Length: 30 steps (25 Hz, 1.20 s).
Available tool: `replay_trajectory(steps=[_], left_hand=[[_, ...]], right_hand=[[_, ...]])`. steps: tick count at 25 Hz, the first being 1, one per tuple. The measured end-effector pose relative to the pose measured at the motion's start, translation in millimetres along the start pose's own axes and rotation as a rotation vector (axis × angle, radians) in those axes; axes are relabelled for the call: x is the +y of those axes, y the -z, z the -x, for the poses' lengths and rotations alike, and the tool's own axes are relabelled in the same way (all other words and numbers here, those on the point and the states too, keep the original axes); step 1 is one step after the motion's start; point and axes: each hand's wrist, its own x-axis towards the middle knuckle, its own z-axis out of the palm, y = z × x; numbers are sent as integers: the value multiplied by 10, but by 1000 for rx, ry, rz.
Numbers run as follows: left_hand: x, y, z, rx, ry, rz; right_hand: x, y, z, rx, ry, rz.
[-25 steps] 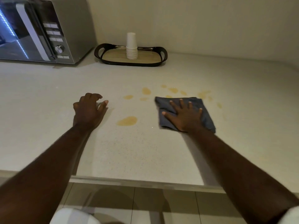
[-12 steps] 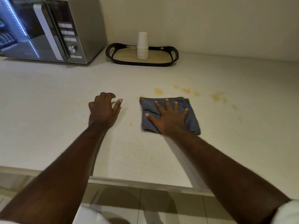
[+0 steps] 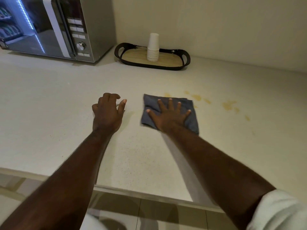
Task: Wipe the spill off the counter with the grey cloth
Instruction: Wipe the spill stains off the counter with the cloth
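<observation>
1. Right hand (image 3: 169,116) is flat on the grey cloth (image 3: 191,120), fingers spread, pressing it onto the pale worktop (image 3: 132,155).
2. Left hand (image 3: 108,112) rests just beside the cloth, fingers loosely curled, holding nothing.
3. Yellowish spill (image 3: 230,105) spots sit right of the cloth, some touching its far edge.
4. At the back: a microwave (image 3: 54,27) and a black-rimmed tray (image 3: 186,58) with stacked white cups (image 3: 153,47).

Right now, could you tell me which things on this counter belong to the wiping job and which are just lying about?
Part of the job:
grey cloth, flat under the right hand
yellow spill spots to its right
counter

Just lying about:
microwave
black tray
stack of white cups on the tray
left hand, resting idle
</observation>
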Motion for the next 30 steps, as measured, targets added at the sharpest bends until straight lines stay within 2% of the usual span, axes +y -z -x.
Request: replay_trajectory(steps=[2,4,8,11,16,20,22,25,30], left_hand=[[6,6,-6,-20,-1,-7],[20,7,-4,-37,-19,-18],[1,-17,-27,-30,-34,-39],[9,-34,-43,-17,1,-45],[-8,-44,-36,-27,19,-39],[3,-37,-41,-44,21,-28],[11,-29,-42,-46,21,-31],[43,-2,-25,-50,20,-33],[18,-16,-43,-59,2,-62]], right_hand=[[235,35,-55,18,-109,29],[164,8,2,27,-139,46],[-552,-184,2,21,59,51],[-649,-91,-367,-38,102,54],[124,171,-1063,-52,-67,58],[876,415,-1223,-47,-248,67],[1033,447,-1254,-76,-297,80],[877,421,-1349,-66,-316,44],[217,284,-1306,-73,-123,80]])
